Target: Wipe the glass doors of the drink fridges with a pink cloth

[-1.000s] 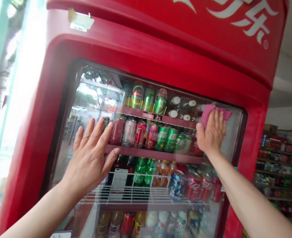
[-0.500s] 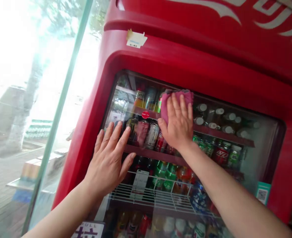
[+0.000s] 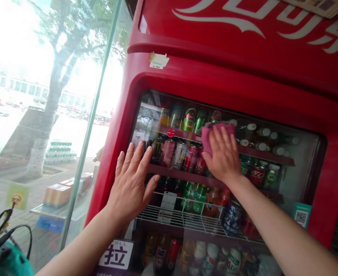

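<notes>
My left hand (image 3: 133, 184) lies flat at the left side of the fridge's glass door, its fingers spread and nothing in it. Under my right hand (image 3: 223, 153) is a pink cloth (image 3: 206, 138), held with a flat palm against the upper middle of the glass. The cloth's dark edge shows above the fingertips; the rest is hidden under the hand. Behind the glass door (image 3: 303, 184), cans and bottles stand on shelves. The fridge's red frame (image 3: 229, 90) surrounds the glass.
A pull sign (image 3: 117, 255) is on the lower left of the door, and a QR code sticker (image 3: 301, 216) is at the lower right. To the left, a glass pane edge (image 3: 91, 122) runs upward. A teal object with black cords (image 3: 12, 253) sits at the bottom left.
My right hand and the cloth have moved right and down across the glass, uncovering cans behind it. My left hand stays at nearly the same spot. The camera view has shifted left.
</notes>
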Demonstrator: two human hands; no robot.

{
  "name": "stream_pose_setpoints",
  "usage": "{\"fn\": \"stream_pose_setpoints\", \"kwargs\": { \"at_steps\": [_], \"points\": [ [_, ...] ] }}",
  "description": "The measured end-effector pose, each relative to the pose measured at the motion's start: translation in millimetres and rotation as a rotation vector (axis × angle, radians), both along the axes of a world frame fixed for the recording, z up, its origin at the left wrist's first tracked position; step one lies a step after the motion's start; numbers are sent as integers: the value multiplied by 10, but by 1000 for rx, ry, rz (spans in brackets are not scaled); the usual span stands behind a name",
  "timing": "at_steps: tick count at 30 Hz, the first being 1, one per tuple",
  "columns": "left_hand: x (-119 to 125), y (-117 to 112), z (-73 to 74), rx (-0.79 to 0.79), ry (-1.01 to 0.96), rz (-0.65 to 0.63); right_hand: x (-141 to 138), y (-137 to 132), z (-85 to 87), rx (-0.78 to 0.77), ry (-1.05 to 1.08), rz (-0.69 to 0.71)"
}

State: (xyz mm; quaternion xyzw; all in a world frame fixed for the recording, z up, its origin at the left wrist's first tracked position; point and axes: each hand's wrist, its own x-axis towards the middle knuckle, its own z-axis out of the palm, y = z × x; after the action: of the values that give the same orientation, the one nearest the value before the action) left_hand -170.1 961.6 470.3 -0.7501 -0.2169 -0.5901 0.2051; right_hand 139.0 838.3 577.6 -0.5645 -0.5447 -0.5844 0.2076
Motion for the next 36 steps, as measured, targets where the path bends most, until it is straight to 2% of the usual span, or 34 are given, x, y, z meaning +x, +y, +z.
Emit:
{"fn": "stream_pose_setpoints", "kwargs": {
  "at_steps": [3,5,8,11,16,20,24,27,29,36],
  "points": [
    [-280,59,-20,2,-1,12,295,-123,-147,228,186,-62],
    [-446,98,-20,7,0,19,219,-26,-207,335,301,-77],
    [-622,136,-17,10,-6,20,-219,281,-214,359,348,-80],
    [-718,150,-46,5,-2,16,-782,618,-141,257,263,-58],
    [-803,170,-163,-24,28,5,-1538,1090,48,142,153,105],
    [-858,184,-225,-61,33,2,-1933,1370,158,62,101,227],
    [-874,174,-259,-85,34,2,-2172,1515,151,9,106,255],
    [-870,150,-306,-112,29,4,-2272,1557,24,6,142,263],
    [-873,126,-358,-131,23,6,-2319,1568,-141,6,172,273],
    [-848,16,-612,-197,45,-29,-2379,1500,-942,-82,224,287]
  ]
}}
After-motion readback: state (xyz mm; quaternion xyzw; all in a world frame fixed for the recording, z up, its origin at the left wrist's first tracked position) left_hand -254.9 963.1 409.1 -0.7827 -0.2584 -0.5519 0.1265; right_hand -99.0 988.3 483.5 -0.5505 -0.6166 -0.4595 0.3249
